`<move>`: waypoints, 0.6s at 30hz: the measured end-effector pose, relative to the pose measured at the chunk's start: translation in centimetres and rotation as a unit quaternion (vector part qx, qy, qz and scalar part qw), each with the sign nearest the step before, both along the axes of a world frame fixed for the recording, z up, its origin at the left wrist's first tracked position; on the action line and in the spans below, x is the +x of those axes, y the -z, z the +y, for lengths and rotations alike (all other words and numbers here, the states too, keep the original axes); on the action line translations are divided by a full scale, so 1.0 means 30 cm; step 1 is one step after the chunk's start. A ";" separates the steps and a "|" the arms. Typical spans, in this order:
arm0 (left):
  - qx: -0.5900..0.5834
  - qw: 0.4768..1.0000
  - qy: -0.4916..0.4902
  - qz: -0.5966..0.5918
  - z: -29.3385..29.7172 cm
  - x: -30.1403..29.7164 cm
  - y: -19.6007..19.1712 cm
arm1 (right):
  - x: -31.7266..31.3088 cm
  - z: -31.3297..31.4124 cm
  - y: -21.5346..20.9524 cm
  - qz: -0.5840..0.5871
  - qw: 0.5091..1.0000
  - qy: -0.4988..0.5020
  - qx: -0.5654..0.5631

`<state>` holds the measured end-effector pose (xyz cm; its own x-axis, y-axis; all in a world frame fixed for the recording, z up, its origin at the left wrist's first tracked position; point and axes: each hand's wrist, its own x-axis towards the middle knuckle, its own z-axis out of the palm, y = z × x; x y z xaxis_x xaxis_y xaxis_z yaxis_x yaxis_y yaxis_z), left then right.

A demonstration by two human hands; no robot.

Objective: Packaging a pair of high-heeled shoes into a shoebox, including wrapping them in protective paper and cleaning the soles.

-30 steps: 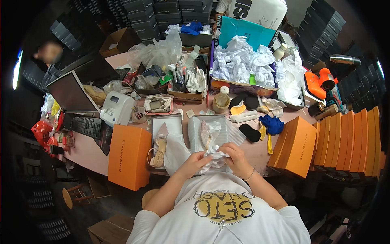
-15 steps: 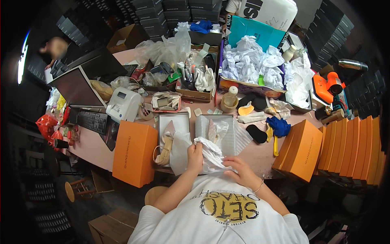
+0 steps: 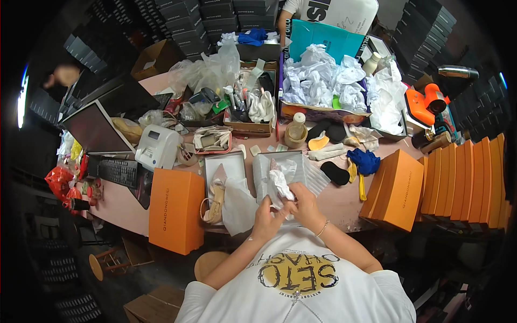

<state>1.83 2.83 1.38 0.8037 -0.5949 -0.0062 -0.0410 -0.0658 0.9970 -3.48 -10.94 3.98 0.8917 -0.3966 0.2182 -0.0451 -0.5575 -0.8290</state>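
Crumpled white tissue paper is bunched between my two hands in front of my chest. My right hand is closed around its lower right side. Close beside it, my left hand pinches the near end, the fingertips of both hands almost meeting. Behind the paper lies a grey-lined shoe box; what sits inside is mostly covered, apart from a pinkish pointed tip. Just left is a second open box with a beige strappy shoe and a loose sheet of white paper.
Orange shoe boxes stand at left and right. Farther back are a carton of crumpled paper, a jar, a black pad, a blue cloth and a white label printer. Another person's arm shows behind.
The tissue paper has gone from a spread, folded sheet to a tighter bunch. My right hand has moved in and closed on it; my left hand has moved closer to the right. The view has shifted slightly.
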 end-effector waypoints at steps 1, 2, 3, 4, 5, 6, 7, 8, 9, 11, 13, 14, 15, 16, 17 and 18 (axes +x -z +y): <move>0.040 0.998 -0.002 0.038 0.011 0.025 0.009 | 0.003 -0.012 0.020 0.034 0.999 -0.021 0.003; 0.089 0.996 0.031 -0.010 0.032 0.054 0.029 | -0.015 -0.027 0.055 0.064 0.995 -0.017 0.077; 0.138 0.987 0.065 -0.059 0.062 0.096 0.049 | -0.033 -0.039 0.093 0.091 0.984 -0.012 0.151; 0.187 0.971 0.098 -0.108 0.086 0.130 0.061 | -0.046 -0.051 0.125 0.118 0.967 -0.006 0.224; 0.154 0.984 0.087 0.033 0.101 0.143 0.037 | -0.052 -0.060 0.133 0.092 0.948 0.037 0.303; 0.079 0.989 0.074 0.103 0.114 0.157 0.051 | -0.062 -0.084 0.133 0.070 0.913 0.066 0.397; 0.002 0.983 0.059 0.173 0.125 0.172 0.077 | -0.068 -0.117 0.131 0.046 0.867 0.094 0.487; -0.073 0.967 0.046 0.239 0.127 0.190 0.066 | -0.060 -0.139 0.119 0.019 0.812 0.121 0.571; -0.131 0.928 0.040 0.346 0.140 0.197 0.048 | -0.054 -0.147 0.099 0.005 0.781 0.129 0.611; -0.187 0.880 0.047 0.433 0.154 0.205 0.000 | -0.087 -0.177 0.068 0.034 0.745 0.043 0.665; -0.219 0.826 0.021 0.519 0.136 0.213 -0.015 | -0.117 -0.227 0.070 0.052 0.701 -0.085 0.707; -0.224 0.816 -0.012 0.533 0.132 0.220 -0.009 | -0.113 -0.254 0.076 0.052 0.671 -0.171 0.720; -0.229 0.804 -0.044 0.547 0.132 0.231 0.008 | -0.113 -0.266 0.079 0.051 0.635 -0.255 0.727; -0.233 0.792 -0.076 0.559 0.136 0.243 0.032 | -0.128 -0.262 0.078 0.115 0.726 -0.202 0.647; -0.226 0.811 -0.031 0.538 0.155 0.261 0.069 | -0.127 -0.246 0.040 0.176 0.802 -0.148 0.551; -0.218 0.830 -0.031 0.512 0.155 0.254 0.096 | -0.133 -0.237 0.016 0.234 0.861 -0.088 0.443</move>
